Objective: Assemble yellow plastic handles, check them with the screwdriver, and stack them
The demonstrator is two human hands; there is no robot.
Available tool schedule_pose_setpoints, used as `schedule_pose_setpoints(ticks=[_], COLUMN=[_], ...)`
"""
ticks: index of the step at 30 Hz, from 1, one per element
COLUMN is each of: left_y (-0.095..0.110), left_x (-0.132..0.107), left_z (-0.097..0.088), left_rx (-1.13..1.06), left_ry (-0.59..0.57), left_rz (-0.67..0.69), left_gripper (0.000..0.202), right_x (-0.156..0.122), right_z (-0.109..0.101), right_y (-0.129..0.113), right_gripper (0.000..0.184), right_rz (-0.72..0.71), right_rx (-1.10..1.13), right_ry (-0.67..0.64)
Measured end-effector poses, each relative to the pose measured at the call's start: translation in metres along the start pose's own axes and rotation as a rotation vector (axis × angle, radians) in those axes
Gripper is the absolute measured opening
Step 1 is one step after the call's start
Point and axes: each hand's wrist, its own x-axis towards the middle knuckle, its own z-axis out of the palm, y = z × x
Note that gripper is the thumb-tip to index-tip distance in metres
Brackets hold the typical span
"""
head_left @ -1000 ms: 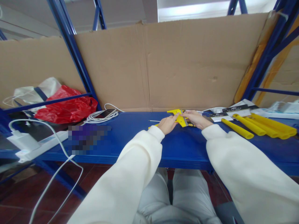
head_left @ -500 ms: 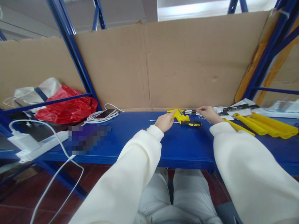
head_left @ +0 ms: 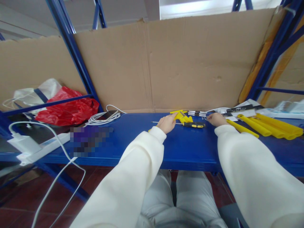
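At the middle of the blue bench, my left hand [head_left: 167, 123] is closed around the left end of a yellow plastic part [head_left: 182, 117]. A screwdriver [head_left: 194, 125] with a black and yellow handle lies just in front of that part, its thin shaft running left behind my hand. My right hand [head_left: 216, 119] is down at the bench top, fingertips pinched together beside some tiny pieces [head_left: 203, 119] too small to name. Whatever sits between those fingers is hidden. Several black and white slim sticks [head_left: 196, 113] lie behind the tiny pieces.
Yellow tube-like pieces [head_left: 275, 126] lie at the right, before black and white packets [head_left: 242, 110]. A coiled white cable [head_left: 104, 117], a red plastic bag [head_left: 70, 107] and a white power strip [head_left: 45, 147] occupy the left. Cardboard [head_left: 190, 63] walls the back.
My right hand has dropped slightly and shifted right, from beside the slim sticks down to the tiny pieces. The left hand stays on the yellow part.
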Motion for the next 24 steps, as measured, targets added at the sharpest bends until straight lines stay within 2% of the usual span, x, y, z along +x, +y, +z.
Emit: schedule_pose_setpoints(ticks=[11,19,24], left_y=[0.001,0.0,0.002], left_x=[0.001,0.001,0.0], left_z=[0.001,0.002,-0.001], left_rx=[-0.01,-0.048,-0.152], left_ry=[-0.01,-0.005,0.011], left_rz=[-0.004,-0.013,-0.049], left_gripper=[0.054,0.053,0.053], right_x=[0.003,0.002,-0.003], right_z=[0.002,0.002,-0.001], right_y=[-0.001,-0.007,-0.012], right_gripper=[0.02,0.022,0.023], right_rz=[-0.089,-0.107,-0.072], right_rx=[-0.062,-0.101,-0.111], right_ry=[-0.014,-0.052,-0.098])
